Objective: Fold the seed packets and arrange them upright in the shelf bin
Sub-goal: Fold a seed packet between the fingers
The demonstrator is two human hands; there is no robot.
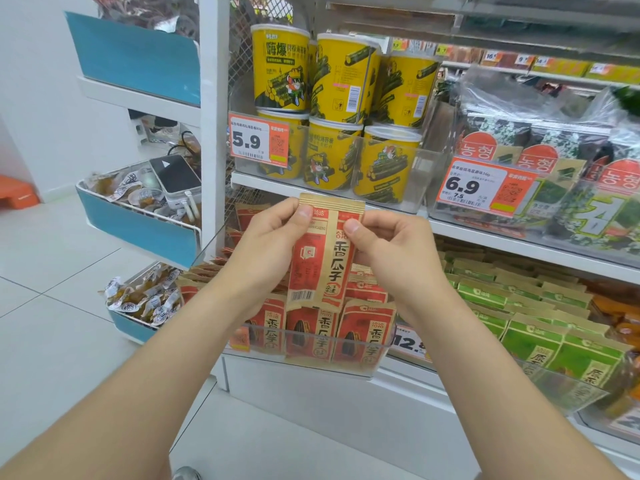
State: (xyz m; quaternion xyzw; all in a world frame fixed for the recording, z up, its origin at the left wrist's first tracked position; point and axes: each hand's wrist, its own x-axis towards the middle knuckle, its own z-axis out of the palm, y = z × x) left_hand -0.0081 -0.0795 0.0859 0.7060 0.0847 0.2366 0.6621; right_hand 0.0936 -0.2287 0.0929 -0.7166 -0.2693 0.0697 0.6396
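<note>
A red and tan seed packet (323,258) is held upright in front of the shelf, folded lengthwise so its barcode side shows on the left. My left hand (266,251) grips its left edge with the thumb on the top front. My right hand (388,251) pinches its right edge, thumb on the front. Just below stands the clear shelf bin (375,363), where several matching red seed packets (367,332) stand upright in rows.
Green seed packets (533,327) fill the bin to the right. Yellow seaweed tubs (332,157) and price tags sit on the shelf above. To the left stands a blue-fronted rack (138,226) with small wrapped snacks and a power bank. White tiled floor lies below.
</note>
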